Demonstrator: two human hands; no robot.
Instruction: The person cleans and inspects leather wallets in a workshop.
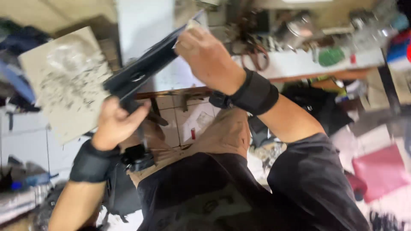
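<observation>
A long dark flat piece (145,68), like a strap or stiff panel of black material, slants up across the middle of the view. My left hand (115,122) grips its lower end near my lap. My right hand (205,55) holds its upper end, with fingers closed around the edge. Both wrists wear black bands. The picture is blurred, so the piece's exact kind is hard to tell.
A grey board (64,81) speckled with dark scraps stands at the left. A cluttered white workbench (308,60) with tools and a green round thing runs along the top right. A pink cloth (381,171) lies at the right. Tiled floor shows below my knees.
</observation>
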